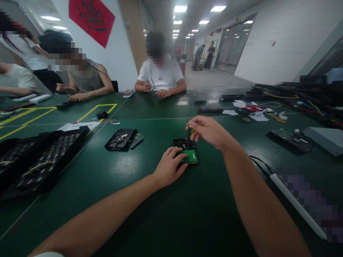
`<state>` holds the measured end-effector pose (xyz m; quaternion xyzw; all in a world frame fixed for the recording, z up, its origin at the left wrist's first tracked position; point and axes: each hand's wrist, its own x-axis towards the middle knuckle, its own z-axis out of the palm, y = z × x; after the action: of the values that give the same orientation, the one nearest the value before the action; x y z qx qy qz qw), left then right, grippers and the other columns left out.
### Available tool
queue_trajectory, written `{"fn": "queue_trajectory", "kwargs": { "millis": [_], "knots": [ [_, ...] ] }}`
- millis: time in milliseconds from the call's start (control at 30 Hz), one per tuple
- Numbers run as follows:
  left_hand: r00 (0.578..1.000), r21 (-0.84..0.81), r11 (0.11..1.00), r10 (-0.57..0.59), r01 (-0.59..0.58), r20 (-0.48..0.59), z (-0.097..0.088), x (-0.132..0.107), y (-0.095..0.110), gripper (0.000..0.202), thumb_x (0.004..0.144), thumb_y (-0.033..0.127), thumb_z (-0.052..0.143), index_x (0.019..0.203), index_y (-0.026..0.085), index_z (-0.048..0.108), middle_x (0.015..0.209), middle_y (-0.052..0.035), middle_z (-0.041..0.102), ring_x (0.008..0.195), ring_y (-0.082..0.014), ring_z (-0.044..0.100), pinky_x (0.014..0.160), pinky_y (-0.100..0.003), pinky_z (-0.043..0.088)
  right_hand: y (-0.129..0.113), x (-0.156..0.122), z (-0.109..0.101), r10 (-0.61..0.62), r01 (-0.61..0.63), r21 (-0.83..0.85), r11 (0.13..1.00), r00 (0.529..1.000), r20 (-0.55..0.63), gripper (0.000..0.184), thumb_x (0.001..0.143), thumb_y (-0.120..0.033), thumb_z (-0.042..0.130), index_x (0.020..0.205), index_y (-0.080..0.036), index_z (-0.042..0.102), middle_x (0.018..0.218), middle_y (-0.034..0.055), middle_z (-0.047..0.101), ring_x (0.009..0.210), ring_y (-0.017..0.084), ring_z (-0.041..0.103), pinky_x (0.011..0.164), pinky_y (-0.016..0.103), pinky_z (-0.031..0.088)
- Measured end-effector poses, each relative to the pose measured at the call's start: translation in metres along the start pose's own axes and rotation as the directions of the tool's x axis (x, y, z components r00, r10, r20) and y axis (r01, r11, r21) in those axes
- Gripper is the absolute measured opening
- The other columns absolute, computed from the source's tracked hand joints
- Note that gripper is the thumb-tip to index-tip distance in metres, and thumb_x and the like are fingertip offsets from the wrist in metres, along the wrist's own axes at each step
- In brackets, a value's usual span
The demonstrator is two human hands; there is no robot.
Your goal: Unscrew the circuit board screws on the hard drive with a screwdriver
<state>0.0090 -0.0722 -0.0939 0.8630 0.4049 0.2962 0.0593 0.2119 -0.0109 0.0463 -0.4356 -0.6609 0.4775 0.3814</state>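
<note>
A hard drive with a green circuit board facing up lies on the green table in front of me. Across its left side rests my left hand, gripping the drive with thumb and fingers at its near and left edges. My right hand is closed round the yellow-and-black handle of a screwdriver. The tool stands nearly upright over the drive, its shaft pointing down at the board. Exactly where the tip touches is too small to tell.
Left of the drive lie a black drive casing and a loose circuit board. Black trays fill the far left. On the right are another circuit-board unit, a grey box and cables. Co-workers sit across the table.
</note>
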Motion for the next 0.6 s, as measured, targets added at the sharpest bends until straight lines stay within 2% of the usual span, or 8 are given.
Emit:
{"fn": "queue_trajectory", "kwargs": {
  "millis": [167, 367, 600],
  "knots": [
    [1.0, 0.0, 1.0, 0.0, 0.0, 0.003, -0.001, 0.0, 0.0, 0.037, 0.1, 0.035, 0.065, 0.136, 0.026, 0.065, 0.141, -0.0131, 0.059, 0.139, -0.0352, 0.048, 0.115, -0.062, 0.047, 0.001, 0.001, -0.001, -0.028, 0.029, -0.044, 0.999, 1.0, 0.008, 0.017, 0.1, -0.035, 0.068, 0.093, -0.019, 0.069, 0.085, 0.0053, 0.073, 0.06, 0.012, 0.064, 0.051, 0.022, 0.051],
    [1.0, -0.005, 1.0, 0.002, -0.002, -0.002, -0.001, 0.0, 0.0, 0.038, 0.099, 0.035, 0.066, 0.136, 0.027, 0.064, 0.141, -0.013, 0.059, 0.139, -0.0352, 0.049, 0.115, -0.063, 0.048, -0.009, -0.006, -0.001, -0.06, 0.058, -0.167, 0.984, 0.998, -0.003, 0.014, 0.099, -0.03, 0.067, 0.097, -0.018, 0.073, 0.069, -0.0001, 0.064, 0.053, 0.01, 0.055, 0.045, 0.02, 0.042],
    [1.0, 0.004, 1.0, 0.003, -0.003, 0.007, -0.002, 0.0, 0.001, 0.038, 0.1, 0.035, 0.065, 0.136, 0.025, 0.064, 0.141, -0.0135, 0.059, 0.139, -0.035, 0.048, 0.115, -0.061, 0.047, -0.006, -0.004, 0.0, -0.037, 0.035, -0.116, 0.993, 0.999, -0.02, 0.006, 0.098, -0.024, 0.068, 0.1, -0.018, 0.069, 0.09, 0.0061, 0.073, 0.058, 0.011, 0.064, 0.044, 0.021, 0.046]
  ]
}}
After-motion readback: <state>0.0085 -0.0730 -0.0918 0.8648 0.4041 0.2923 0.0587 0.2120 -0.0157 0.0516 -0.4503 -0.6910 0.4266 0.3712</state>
